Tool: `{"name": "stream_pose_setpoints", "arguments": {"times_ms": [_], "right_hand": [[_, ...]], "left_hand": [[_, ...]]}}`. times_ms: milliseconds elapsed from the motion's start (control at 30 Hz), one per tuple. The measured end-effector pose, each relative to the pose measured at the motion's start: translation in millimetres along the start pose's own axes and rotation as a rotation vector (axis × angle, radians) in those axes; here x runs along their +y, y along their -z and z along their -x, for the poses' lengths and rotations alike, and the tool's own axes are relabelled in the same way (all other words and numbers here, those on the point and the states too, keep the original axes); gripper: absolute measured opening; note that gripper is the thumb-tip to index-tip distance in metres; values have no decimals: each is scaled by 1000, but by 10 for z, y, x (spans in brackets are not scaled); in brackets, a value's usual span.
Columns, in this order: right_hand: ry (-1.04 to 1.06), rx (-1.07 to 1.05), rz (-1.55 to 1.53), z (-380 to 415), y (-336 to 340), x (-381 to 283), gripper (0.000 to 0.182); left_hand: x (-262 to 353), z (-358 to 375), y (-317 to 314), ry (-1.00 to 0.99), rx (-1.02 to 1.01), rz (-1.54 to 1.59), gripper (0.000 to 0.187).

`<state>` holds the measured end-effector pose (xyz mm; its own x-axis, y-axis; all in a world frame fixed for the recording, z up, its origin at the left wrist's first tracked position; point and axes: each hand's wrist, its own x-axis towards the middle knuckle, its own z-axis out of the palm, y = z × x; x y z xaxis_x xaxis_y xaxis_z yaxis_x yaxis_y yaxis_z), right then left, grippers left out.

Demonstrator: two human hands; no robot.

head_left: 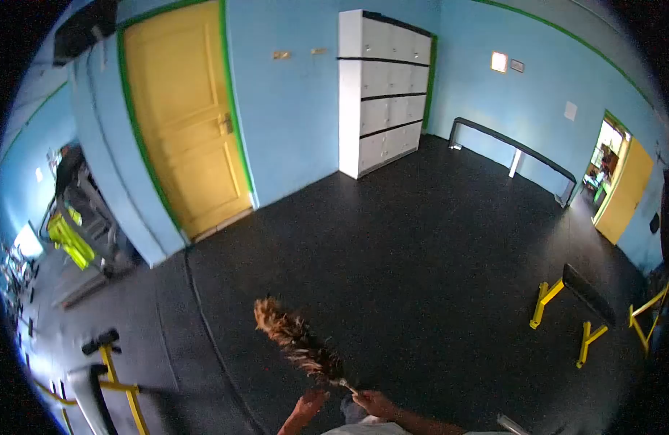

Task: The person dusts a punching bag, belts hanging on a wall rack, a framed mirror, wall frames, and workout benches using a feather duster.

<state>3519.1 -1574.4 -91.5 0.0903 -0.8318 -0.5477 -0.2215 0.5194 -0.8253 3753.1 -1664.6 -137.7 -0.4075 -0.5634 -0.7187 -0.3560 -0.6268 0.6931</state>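
Note:
A brown feather duster [298, 342] points forward and to the left, over the dark floor in the lower middle of the head view. Its thin handle end is gripped by my right hand [376, 403], closed around it close to my body. My left hand [310, 404] is just below the lower feathers, fingers loosely bent and apart from the handle. The fingertips of that hand overlap the base of the plume in this view.
A yellow door [186, 116] and white lockers [392, 112] stand along the blue wall. Yellow-framed benches are at right [588, 293] and lower left [92, 395]. A long low bench [505, 139] lines the back wall; a treadmill [88, 217] is far left.

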Motion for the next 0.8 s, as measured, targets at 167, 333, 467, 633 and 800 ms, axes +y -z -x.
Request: {"name": "stream_pose_setpoints", "arguments": {"times_ms": [167, 333, 467, 633, 800], "right_hand": [[279, 61, 84, -782, 1079, -849, 39], [315, 31, 445, -1066, 2203, -1619, 46], [264, 84, 348, -1477, 2876, -1659, 48], [-274, -96, 329, -2213, 3556, -1547, 46], [-214, 47, 237, -3190, 4201, -1352, 49]], "left_hand": [[1590, -821, -42, -50, -52, 62, 50], [2451, -1689, -200, -584, -338, 73, 48], [3070, -2444, -400, -642, -285, -210, 47], [4102, -3339, -707, -683, -321, -533, 43], [5394, -4072, -1012, -1028, -340, -883, 41]]}}
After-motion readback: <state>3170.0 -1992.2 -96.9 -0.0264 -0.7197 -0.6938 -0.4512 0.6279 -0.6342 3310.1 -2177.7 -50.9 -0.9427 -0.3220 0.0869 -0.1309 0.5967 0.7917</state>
